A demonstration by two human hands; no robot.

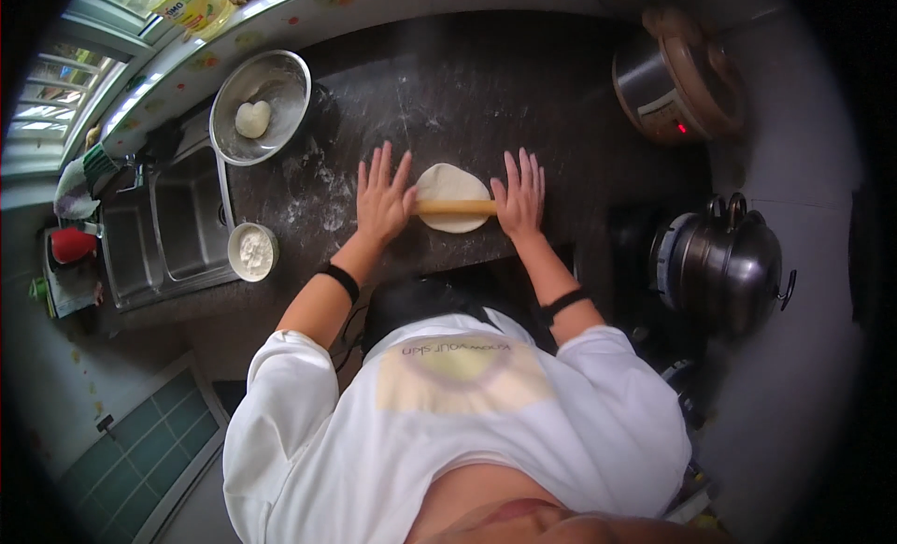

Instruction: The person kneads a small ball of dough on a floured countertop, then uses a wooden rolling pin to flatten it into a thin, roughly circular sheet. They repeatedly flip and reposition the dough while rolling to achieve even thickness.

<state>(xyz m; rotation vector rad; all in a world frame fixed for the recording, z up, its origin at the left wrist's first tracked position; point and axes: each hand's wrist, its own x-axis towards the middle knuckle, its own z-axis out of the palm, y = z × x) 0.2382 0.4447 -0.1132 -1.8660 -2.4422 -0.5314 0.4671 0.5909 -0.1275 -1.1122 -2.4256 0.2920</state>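
Observation:
A wooden rolling pin lies crosswise over a flat, rounded sheet of dough on the dark countertop. My left hand rests palm down over the pin's left end, with its fingers stretched out and apart. Over the right end lies my right hand, also flat, its fingers extended away from me. Both palms hide the ends of the pin. Dough shows on the far and near sides of the pin.
At the left, a metal bowl holds a dough lump. A small bowl of flour stands beside the double sink. Rightward are a rice cooker and a steel pot. Flour dusts the dark countertop.

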